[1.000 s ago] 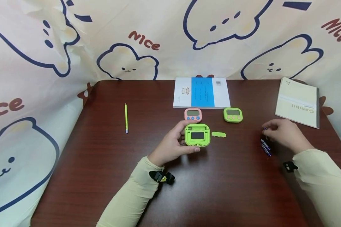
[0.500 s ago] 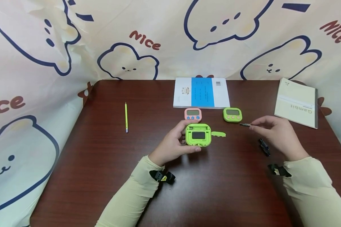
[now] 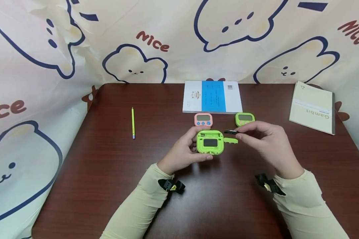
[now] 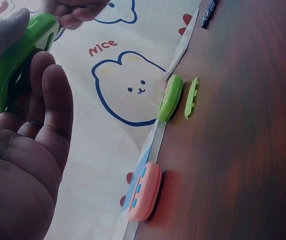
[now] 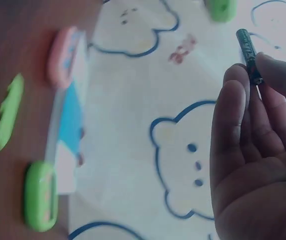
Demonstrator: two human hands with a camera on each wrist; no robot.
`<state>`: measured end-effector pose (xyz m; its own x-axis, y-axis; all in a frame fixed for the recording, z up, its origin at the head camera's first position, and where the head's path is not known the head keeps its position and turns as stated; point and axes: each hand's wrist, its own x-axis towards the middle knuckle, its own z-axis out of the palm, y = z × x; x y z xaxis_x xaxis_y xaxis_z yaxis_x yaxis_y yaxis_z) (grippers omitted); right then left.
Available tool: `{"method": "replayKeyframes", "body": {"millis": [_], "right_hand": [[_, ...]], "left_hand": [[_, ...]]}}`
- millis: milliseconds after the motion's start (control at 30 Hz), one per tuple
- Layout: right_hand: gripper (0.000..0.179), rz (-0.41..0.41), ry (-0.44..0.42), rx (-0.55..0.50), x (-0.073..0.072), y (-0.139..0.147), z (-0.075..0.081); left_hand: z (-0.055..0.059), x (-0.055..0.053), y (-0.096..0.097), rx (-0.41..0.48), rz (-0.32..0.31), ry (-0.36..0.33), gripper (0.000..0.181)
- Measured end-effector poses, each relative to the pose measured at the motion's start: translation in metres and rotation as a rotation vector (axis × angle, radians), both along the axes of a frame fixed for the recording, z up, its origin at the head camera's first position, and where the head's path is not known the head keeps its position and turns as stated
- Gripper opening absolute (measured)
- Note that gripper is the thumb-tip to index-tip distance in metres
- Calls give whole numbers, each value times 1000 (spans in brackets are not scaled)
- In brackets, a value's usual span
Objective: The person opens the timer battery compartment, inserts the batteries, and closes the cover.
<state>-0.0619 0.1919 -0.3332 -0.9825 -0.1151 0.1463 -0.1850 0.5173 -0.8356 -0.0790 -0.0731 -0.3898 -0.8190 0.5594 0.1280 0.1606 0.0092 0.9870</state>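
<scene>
My left hand (image 3: 180,151) grips a green digital timer (image 3: 210,142) by its edges, thumb below and fingers above. The timer's back faces up with the battery compartment uncovered. Between thumb and fingertips my right hand (image 3: 269,144) pinches a small dark battery (image 3: 230,131), pointing left at the timer's right side; its printed label shows in the right wrist view (image 5: 249,54). A green battery cover (image 3: 230,141) lies on the table just right of the held timer. On the table, a dark battery (image 4: 209,13) shows at the top of the left wrist view.
Behind the hands sit a pink timer (image 3: 203,119) and another green timer (image 3: 244,118), partly covered by my right hand. Farther back lies a white and blue book (image 3: 213,96). A notebook (image 3: 312,108) is at the right, a yellow pencil (image 3: 133,122) at the left.
My right hand has picked a battery up from the dark pile on the right and carried it left to the held timer. My left hand has barely moved.
</scene>
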Motion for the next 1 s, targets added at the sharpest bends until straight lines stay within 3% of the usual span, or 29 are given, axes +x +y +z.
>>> {"method": "replayKeyframes", "body": {"millis": [233,467,633,1000], "right_hand": [[14,89,30,-45,-1,-24,4],[16,88,21,-70,-5,-34,-2],[16,54,-21,-138,-4,-29,-10],[20,97,-166,-193,-12,-28,-26]], "left_hand": [[2,1,-1,-3,-8,-3,77],[2,0,-1,1,-5,-13,78],[2,0,1,-9,-2,-17,77],[1,2,2,10,-6,17,78]]}}
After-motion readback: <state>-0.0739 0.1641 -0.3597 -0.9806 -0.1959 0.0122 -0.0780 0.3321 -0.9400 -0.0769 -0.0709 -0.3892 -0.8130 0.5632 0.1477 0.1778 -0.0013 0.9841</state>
